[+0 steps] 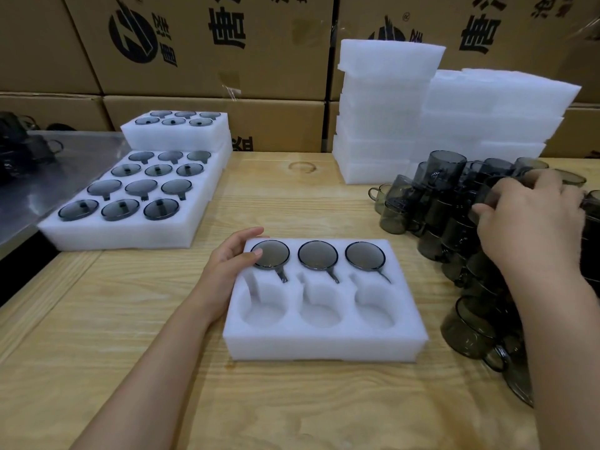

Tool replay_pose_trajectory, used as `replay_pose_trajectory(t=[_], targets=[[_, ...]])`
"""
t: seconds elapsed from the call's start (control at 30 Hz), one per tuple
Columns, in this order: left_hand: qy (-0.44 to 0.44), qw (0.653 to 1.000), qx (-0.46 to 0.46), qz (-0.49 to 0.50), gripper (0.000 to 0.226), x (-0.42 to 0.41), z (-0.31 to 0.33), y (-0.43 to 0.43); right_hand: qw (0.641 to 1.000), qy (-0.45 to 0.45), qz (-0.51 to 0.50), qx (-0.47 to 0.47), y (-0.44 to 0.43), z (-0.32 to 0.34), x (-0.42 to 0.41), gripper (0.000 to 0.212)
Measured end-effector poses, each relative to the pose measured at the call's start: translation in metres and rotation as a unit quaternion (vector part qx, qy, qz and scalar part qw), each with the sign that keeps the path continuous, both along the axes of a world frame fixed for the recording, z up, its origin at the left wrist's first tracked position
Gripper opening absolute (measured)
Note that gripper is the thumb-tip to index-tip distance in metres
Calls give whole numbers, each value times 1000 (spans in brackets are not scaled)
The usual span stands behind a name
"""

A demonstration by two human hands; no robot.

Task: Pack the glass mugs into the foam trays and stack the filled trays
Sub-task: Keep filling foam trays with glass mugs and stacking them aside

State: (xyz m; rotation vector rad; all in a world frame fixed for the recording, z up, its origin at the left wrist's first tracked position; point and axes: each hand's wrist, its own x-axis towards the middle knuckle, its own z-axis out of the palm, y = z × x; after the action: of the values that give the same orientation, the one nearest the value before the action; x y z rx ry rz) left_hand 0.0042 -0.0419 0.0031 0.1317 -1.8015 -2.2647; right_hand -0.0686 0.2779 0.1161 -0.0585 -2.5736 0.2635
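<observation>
We record one white foam tray point(324, 347), near centre on the table point(130, 319). It has six round wells. The far three hold smoky grey glass mugs point(318, 254), handles pointing near.

Our left hand point(233, 258) rests on its far-left corner, fingers loosely extended, thumb touching a rim.

Our right hand point(532, 219) lies over the mug pile point(454, 222) at right; we cannot tell whether it grips.

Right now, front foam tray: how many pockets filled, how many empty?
Pockets holding smoked glass mugs: 3
Empty pockets: 3
Total pockets in the front foam tray: 6
</observation>
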Motion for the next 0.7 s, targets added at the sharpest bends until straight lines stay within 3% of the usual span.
replay_pose_trajectory(t=[0.1, 0.23, 0.33, 0.47, 0.57, 0.7], targets=[[-1, 1000, 8, -2, 44, 0, -1, -1, 981, -7, 170, -99, -5, 5, 18, 16], [2, 1000, 6, -6, 46, 0, 2, 0, 907, -67, 346, -229, -22, -8, 43, 9], [-5, 1000, -24, 4, 37, 5, 9, 0, 879, -93, 375, -280, -30, -30, 46, 10], [59, 979, -173, 87, 40, 20, 44, 5, 892, -69, 364, -260, -34, -50, 45, 15], [123, 949, -291, -25, 59, 28, 75, 37, 887, -47, 375, -267, -36, -53, 48, 18], [68, 883, -413, -212, 96, 11, 84, 96, 868, -17, 418, -268, -41, -55, 53, 19]])
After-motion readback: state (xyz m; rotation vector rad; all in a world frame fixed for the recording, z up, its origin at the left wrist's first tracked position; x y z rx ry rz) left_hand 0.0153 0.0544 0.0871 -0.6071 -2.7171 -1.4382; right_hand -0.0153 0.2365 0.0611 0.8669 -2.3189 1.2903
